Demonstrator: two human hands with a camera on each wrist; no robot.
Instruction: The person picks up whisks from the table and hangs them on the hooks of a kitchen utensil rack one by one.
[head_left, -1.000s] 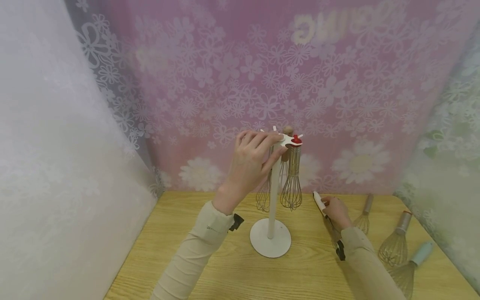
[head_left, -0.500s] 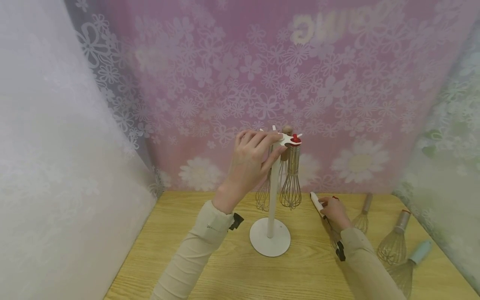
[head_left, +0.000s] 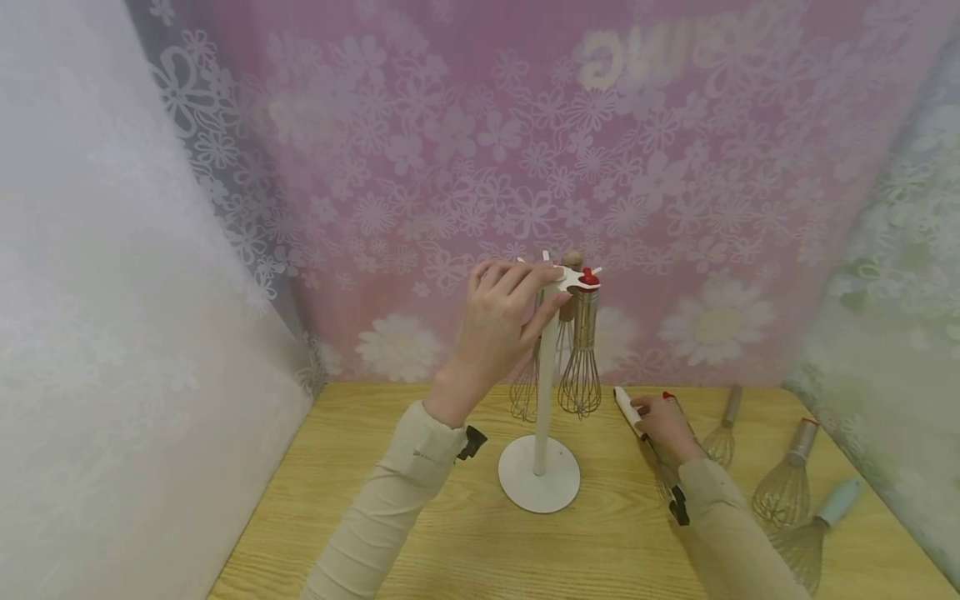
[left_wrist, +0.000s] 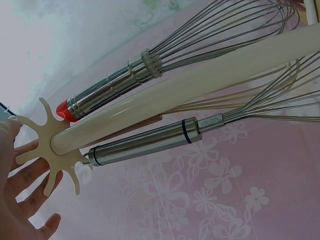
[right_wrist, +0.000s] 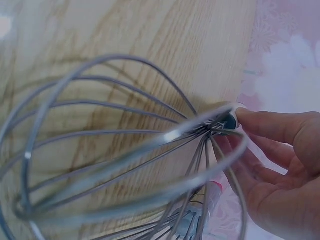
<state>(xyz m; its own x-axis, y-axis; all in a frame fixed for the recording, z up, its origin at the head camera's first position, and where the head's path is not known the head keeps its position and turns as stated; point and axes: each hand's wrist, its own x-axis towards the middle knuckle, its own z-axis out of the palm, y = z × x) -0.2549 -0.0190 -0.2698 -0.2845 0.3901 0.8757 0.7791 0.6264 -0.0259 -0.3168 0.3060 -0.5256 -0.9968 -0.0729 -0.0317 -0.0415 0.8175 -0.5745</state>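
1. Upright white metal stand with round base and pronged crown: we found it on the yellow wood-grain desk.
2. Left hand: we saw it rest over the crown, fingers loosely spread.
3. Hung from the crown, we listed a red-capped steel whisk, a wooden-handled whisk and a black-banded steel whisk.
4. Right hand: we recorded it pinching a white-handled wire whisk, right of the stand; desk contact we could not tell.
5. Further right lay a slim grey-handled whisk, a broad steel whisk and a mint-handled whisk.
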